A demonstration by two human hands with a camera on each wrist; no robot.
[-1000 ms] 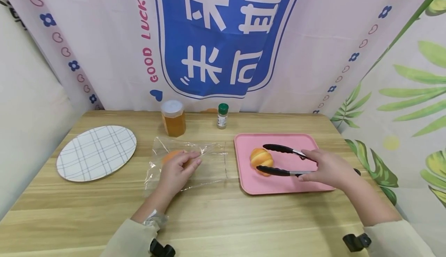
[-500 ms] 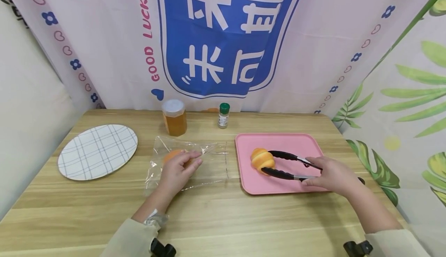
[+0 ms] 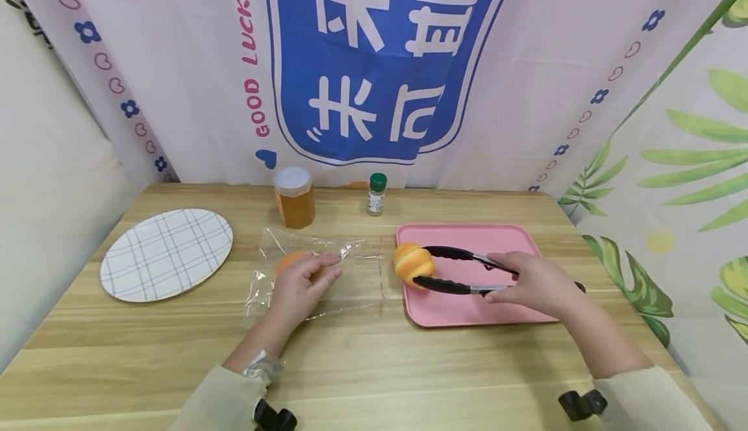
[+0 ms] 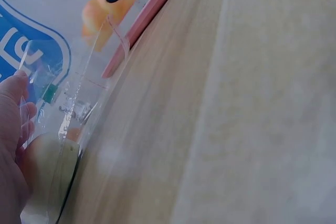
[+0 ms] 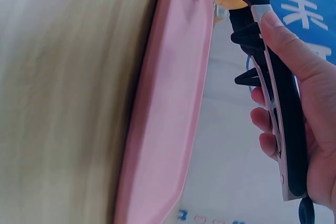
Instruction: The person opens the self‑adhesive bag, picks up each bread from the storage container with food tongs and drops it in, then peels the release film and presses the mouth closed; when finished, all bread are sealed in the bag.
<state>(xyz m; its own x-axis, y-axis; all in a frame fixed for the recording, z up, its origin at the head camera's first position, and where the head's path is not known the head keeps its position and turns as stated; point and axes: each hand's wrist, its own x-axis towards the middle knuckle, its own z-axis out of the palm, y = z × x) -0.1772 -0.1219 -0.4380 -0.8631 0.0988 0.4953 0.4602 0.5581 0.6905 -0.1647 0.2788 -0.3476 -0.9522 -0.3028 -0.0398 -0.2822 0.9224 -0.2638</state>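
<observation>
My left hand point(image 3: 305, 283) pinches the upper film of a clear plastic bag point(image 3: 356, 282), holding its mouth raised toward the right. Inside the bag lies a round orange-brown bun point(image 4: 50, 169), partly hidden behind the hand in the head view. My right hand point(image 3: 534, 285) grips black-tipped metal tongs point(image 5: 286, 124), thumb on one arm and fingers round the other. Between the tong tips is a striped golden bread roll point(image 3: 413, 263), raised over the left edge of the pink tray point(image 3: 485, 311) and close to the bag's mouth.
A checked oval plate point(image 3: 166, 256) lies on the left of the wooden table point(image 3: 374, 372). Behind the bag stand a jar of amber contents point(image 3: 295, 200) and a small green-capped shaker point(image 3: 376, 195). A printed curtain point(image 3: 497, 126) hangs at the table's back edge.
The tongs closed on the bread roll, and my right hand has lifted it and carried it left to the tray's edge. My left hand stays in place with the bag.
</observation>
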